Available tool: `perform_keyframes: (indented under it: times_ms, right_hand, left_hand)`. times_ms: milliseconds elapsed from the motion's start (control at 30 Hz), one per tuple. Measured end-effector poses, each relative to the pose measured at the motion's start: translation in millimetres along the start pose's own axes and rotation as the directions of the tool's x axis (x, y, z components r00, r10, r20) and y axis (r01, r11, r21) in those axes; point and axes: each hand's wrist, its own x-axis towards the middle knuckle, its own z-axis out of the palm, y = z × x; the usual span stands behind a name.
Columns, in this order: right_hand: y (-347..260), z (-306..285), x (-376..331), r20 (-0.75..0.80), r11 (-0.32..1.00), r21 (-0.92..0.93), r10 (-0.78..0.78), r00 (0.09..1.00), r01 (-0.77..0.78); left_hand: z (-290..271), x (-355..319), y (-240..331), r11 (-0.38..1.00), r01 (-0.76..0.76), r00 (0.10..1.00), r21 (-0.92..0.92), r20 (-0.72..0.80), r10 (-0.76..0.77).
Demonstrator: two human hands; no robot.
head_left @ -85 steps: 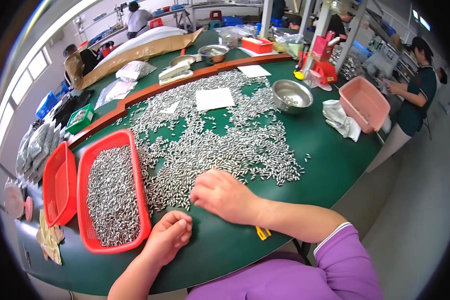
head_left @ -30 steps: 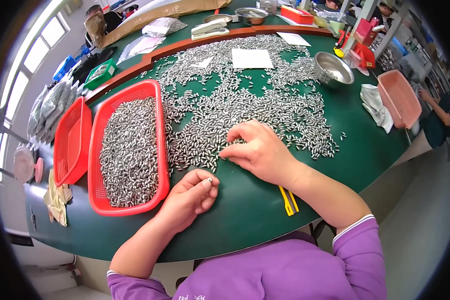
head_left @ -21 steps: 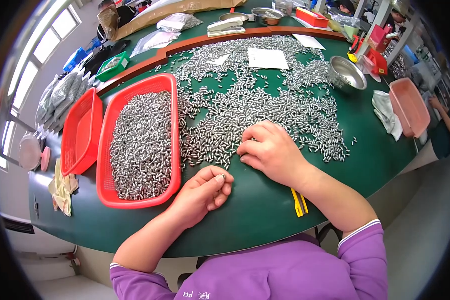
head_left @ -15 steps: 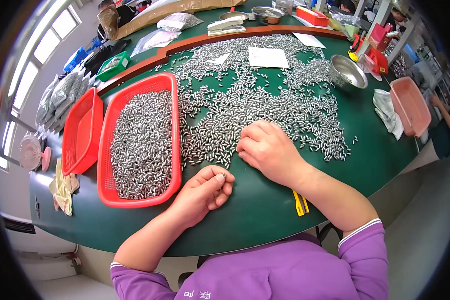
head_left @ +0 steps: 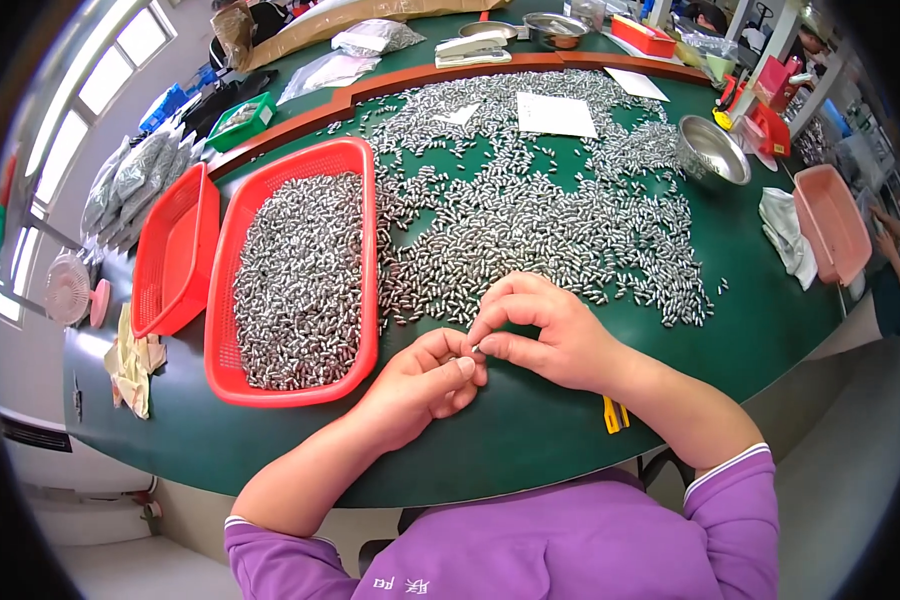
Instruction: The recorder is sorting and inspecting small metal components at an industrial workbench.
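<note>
Many small silver bullet-shaped metal pieces lie spread over the green table in front of me. My right hand is at the near edge of the spread, thumb and forefinger pinched on a small silver metal piece. My left hand meets it from the left, its fingers curled and its thumb pressed in. Whatever the left fingers hold is hidden. Just left of that hand stands a red plastic basket, heaped with the same silver pieces.
Left of the full basket is a second red basket, beside a yellowish glove. A yellow cutter lies by my right forearm. Farther right stand a metal bowl, a white cloth and a pink bin. Another person's arm shows at far right.
My right hand has come back from the spread pieces toward me, and its fingertips now meet my left hand's. The view has shifted slightly.
</note>
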Motion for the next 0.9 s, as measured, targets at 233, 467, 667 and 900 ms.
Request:
perform_keyframes:
  times_ms: [233,467,667,900]
  right_hand:
    - [0.9,1.1,-0.3,-0.024,1.0,0.018,0.004,1.0,-0.003]
    - [1.8,0.4,-0.3,-0.024,1.0,0.01,0.001,1.0,-0.001]
    - [3.1,-0.2,-0.1,-0.011,1.0,0.014,0.0,1.0,0.0]
    - [-1.1,4.7,-0.5,-0.022,0.987,-0.138,-0.09,0.996,0.086]
  left_hand:
    - [0.0,0.6,-0.4,1.0,-0.012,1.0,-0.012,-0.018,0.012]
    - [-2.3,1.9,-2.2,0.997,-0.041,0.999,-0.058,-0.009,0.041]
    - [-1.4,3.3,-1.8,0.998,-0.046,0.998,-0.043,-0.034,0.045]
    - [-1.0,0.5,-2.0,1.0,-0.004,0.997,0.0,-0.082,0.004]
